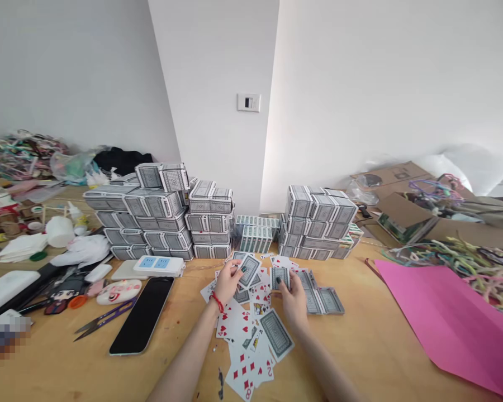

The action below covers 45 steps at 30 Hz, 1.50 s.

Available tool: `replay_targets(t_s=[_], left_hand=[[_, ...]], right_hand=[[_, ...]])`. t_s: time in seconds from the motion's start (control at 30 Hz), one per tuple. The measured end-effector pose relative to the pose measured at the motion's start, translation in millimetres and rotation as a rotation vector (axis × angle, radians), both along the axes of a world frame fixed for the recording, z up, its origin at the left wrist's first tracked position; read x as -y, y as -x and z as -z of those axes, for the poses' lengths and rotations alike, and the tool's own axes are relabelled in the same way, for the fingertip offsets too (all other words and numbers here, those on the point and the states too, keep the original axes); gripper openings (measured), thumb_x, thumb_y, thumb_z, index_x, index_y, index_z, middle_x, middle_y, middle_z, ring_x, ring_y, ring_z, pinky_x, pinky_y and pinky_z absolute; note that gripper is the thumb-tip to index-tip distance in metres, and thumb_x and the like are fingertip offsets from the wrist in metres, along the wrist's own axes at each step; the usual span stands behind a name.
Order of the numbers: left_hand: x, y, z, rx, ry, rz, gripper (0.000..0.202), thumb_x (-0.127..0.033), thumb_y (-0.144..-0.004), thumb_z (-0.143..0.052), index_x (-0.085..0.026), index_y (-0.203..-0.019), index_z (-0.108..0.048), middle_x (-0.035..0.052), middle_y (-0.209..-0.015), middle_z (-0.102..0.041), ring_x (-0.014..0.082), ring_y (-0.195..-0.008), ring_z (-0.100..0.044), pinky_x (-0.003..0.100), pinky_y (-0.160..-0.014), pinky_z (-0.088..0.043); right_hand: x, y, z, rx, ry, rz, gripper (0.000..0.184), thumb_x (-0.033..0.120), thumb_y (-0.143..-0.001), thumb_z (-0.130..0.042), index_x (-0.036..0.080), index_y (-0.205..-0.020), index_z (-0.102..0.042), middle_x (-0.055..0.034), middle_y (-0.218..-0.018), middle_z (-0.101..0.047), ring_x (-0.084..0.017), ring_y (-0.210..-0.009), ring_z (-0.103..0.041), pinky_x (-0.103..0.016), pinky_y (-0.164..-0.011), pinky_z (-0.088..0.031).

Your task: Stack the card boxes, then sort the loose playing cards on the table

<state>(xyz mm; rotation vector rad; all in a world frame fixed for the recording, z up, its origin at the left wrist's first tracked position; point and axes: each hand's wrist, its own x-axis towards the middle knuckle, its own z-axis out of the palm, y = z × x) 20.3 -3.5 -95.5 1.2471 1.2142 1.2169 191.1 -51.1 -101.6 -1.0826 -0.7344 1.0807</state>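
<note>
Left hand (228,283), right hand (294,298): both full!

From the far left of the tabletop (385,346), here are purple-handled scissors (104,319), with a dark-screened phone (141,317) just beside them. Behind, the left stack of blocks (157,223) stands tall, every side patterned in grey. Now the left hand, red cord (217,301) at the wrist: its grip is pinched closed on a single card (250,270), back up, above the spread. Loose playing cards (230,324) overlap beneath and run down towards the near edge, some face up, hearts and diamonds showing. Over to the right hand, and its grip is closed too, thumb across a small card-backed piece (279,272)! Just beside it lie folded card pieces (329,300); behind those rises the right stack of blocks (318,223). Far right, a pink sheet (452,329) lies near tangled cords (465,268).
</note>
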Motion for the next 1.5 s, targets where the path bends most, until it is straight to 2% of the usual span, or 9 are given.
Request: replay_targets(t_s=[0.13, 0.23, 0.37, 0.6, 0.8, 0.93, 1.13, 1.33, 1.5], left_hand=[[8, 4, -1.2, 0.057, 0.023, -0.004, 0.030, -0.032, -0.070, -0.054, -0.016, -0.096, -0.057, 0.0034, -0.082, -0.062, 0.0105, -0.051, -0.056, 0.021, -0.040, -0.047], [15, 3, -1.1, 0.065, 0.045, -0.025, 0.030, -0.030, -0.068, -0.056, -0.016, -0.094, -0.060, 0.0052, -0.091, -0.062, 0.0108, -0.053, -0.057, 0.023, -0.040, -0.050], [20, 1, -0.9, 0.044, 0.061, -0.044, 0.029, -0.026, -0.067, -0.057, -0.016, -0.093, -0.062, 0.0046, -0.085, -0.063, 0.0107, -0.052, -0.056, 0.022, -0.038, -0.050], [18, 1, 2.6, 0.025, 0.027, -0.098, 0.030, -0.026, -0.067, -0.056, -0.015, -0.094, -0.062, 0.0053, -0.085, -0.062, 0.0090, -0.051, -0.052, 0.020, -0.038, -0.049], [18, 2, 5.3, -0.061, -0.011, -0.140, 0.031, -0.028, -0.068, -0.055, -0.015, -0.096, -0.064, 0.0044, -0.077, -0.062, 0.0097, -0.049, -0.048, 0.023, -0.039, -0.049], [19, 4, 6.6, -0.093, -0.047, -0.167, 0.030, -0.028, -0.068, -0.055, -0.017, -0.095, -0.065, 0.0045, -0.080, -0.063, 0.0091, -0.048, -0.049, 0.021, -0.039, -0.048], [19, 5, 9.0, -0.079, -0.033, -0.156, 0.032, -0.029, -0.068, -0.055, -0.016, -0.096, -0.064, 0.0036, -0.077, -0.061, 0.0091, -0.050, -0.049, 0.020, -0.039, -0.048], [21, 4, 4.1, -0.119, -0.049, -0.158, 0.029, -0.029, -0.067, -0.055, -0.018, -0.092, -0.065, -0.0025, -0.057, -0.051, 0.0078, -0.043, -0.039, 0.022, -0.037, -0.048], [23, 2, 1.0, -0.158, -0.044, -0.129, 0.028, -0.026, -0.068, -0.052, -0.019, -0.091, -0.066, -0.0011, -0.061, -0.053, 0.0084, -0.044, -0.041, 0.022, -0.038, -0.049]], right_hand=[[-18, 15, -0.5, -0.205, 0.044, -0.041, 0.053, 0.032, -0.060, -0.066, 0.023, -0.110, -0.051, -0.0017, -0.095, -0.061, -0.017, -0.072, -0.060, -0.027, -0.055, -0.054], [-20, 18, 1.3, -0.256, 0.046, -0.091, 0.060, 0.032, -0.061, -0.065, 0.026, -0.118, -0.047, 0.0004, -0.090, -0.063, -0.016, -0.070, -0.061, -0.028, -0.056, -0.054], [-16, 12, 1.9, -0.251, 0.041, -0.189, 0.066, 0.030, -0.061, -0.067, 0.027, -0.123, -0.043, 0.0002, -0.087, -0.065, -0.015, -0.068, -0.060, -0.029, -0.063, -0.054], [-16, 10, 6.1, -0.162, 0.015, -0.209, 0.065, 0.036, -0.063, -0.064, 0.025, -0.124, -0.042, -0.0056, -0.105, -0.062, -0.019, -0.079, -0.061, -0.030, -0.060, -0.053], [-14, 11, 5.8, -0.102, 0.009, -0.201, 0.065, 0.038, -0.064, -0.062, 0.022, -0.124, -0.043, -0.0073, -0.104, -0.063, -0.020, -0.081, -0.062, -0.031, -0.061, -0.053], [-14, 10, 6.0, -0.142, 0.021, -0.205, 0.063, 0.036, -0.064, -0.063, 0.023, -0.123, -0.044, -0.0059, -0.100, -0.064, -0.018, -0.077, -0.062, -0.031, -0.065, -0.052], [-13, 11, 3.2, -0.193, 0.024, -0.210, 0.065, 0.033, -0.064, -0.064, 0.021, -0.124, -0.042, -0.0068, -0.101, -0.065, -0.020, -0.082, -0.062, -0.032, -0.066, -0.052], [-12, 13, 2.1, -0.147, 0.011, -0.207, 0.066, 0.036, -0.063, -0.064, 0.021, -0.123, -0.043, -0.0072, -0.099, -0.066, -0.022, -0.082, -0.062, -0.032, -0.064, -0.051], [-12, 14, 1.7, -0.150, -0.007, -0.219, 0.065, 0.036, -0.064, -0.063, 0.023, -0.123, -0.041, -0.0064, -0.096, -0.066, -0.021, -0.079, -0.063, -0.033, -0.064, -0.050]])
